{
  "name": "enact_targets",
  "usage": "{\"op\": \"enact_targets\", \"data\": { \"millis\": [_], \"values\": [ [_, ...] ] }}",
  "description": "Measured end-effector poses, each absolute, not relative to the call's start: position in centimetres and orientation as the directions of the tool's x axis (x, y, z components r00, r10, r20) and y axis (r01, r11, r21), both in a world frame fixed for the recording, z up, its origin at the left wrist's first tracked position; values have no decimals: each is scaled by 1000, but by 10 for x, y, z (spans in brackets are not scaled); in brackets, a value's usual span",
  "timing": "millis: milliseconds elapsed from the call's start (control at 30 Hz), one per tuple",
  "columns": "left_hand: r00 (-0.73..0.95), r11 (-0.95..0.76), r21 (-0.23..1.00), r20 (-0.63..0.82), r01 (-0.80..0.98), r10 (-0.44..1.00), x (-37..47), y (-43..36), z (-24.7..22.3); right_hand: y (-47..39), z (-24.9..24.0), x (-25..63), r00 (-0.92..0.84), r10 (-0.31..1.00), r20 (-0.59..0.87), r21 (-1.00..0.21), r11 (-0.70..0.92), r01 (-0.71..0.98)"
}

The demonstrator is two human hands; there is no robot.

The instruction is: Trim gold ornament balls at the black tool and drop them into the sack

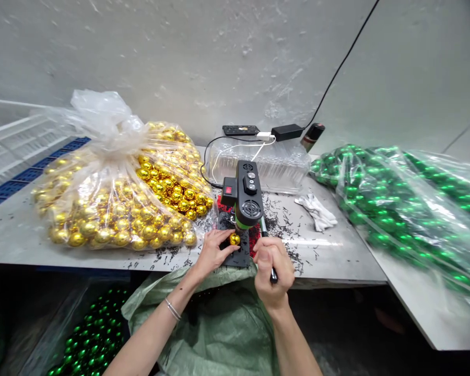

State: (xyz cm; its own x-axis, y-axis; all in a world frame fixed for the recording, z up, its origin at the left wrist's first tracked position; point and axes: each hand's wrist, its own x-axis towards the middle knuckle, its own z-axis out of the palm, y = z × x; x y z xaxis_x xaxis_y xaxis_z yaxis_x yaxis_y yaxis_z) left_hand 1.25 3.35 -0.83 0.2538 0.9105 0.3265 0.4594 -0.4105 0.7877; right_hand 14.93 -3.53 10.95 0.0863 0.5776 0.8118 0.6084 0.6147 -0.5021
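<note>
In the middle of the table stands a small black bench drill press [248,193] with a red switch on its side. My left hand [213,248] pinches a shiny gold ball [235,238] between thumb and fingers, just beneath the machine's head and over its black base plate [237,256]. Whether the tool tip touches the ball I cannot tell. My right hand [274,266] is wrapped round the black-gripped lever [273,275] at the machine's right side. Dark shavings lie scattered around the base.
Left, a knotted clear bag of gold balls [117,219]; right, a bag of green balls [395,193]. Behind are a clear plastic container [285,167], a black adapter [287,131] and a spray can [312,137]. White gloves [317,211] lie right. A green sack [223,329] hangs below the edge.
</note>
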Motion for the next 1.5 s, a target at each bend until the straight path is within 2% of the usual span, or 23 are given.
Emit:
{"op": "enact_targets", "data": {
  "millis": [167,367,567,667,767,900,1067,1133,1233,1333,1433,1500],
  "values": [
    [256,-434,772,352,464,900,14,33,-10,-35,87,149,96,560,823,-499,631,594],
    [253,-432,769,351,471,901,14,33,-11,-32,58,151,33,503,864,-398,641,656],
    [261,-435,770,350,468,900,14,33,-11,-26,43,148,99,434,896,-392,663,638],
    [258,-428,779,344,458,903,14,33,-11,-24,38,147,126,436,891,-409,653,637],
    [258,-427,782,344,453,903,14,33,-12,-24,34,148,67,450,890,-380,655,653],
    [253,-423,791,343,443,905,15,37,-10,-26,49,149,57,464,884,-388,659,644],
    [291,-425,785,321,451,901,11,26,-2,-28,109,149,174,561,809,-547,611,572],
    [353,-477,751,339,457,872,3,10,4,-28,127,149,169,610,774,-589,596,546],
    [466,-589,662,382,463,798,-14,-9,16,-28,131,148,170,615,770,-595,596,539],
    [414,-610,563,448,558,792,-31,2,32,-29,119,144,179,586,790,-575,607,549],
    [269,-473,430,455,769,849,-39,45,45,-30,109,142,183,561,807,-556,620,554],
    [212,-314,320,316,894,925,-37,78,50,-31,108,143,171,559,811,-548,625,555]
  ]
}}
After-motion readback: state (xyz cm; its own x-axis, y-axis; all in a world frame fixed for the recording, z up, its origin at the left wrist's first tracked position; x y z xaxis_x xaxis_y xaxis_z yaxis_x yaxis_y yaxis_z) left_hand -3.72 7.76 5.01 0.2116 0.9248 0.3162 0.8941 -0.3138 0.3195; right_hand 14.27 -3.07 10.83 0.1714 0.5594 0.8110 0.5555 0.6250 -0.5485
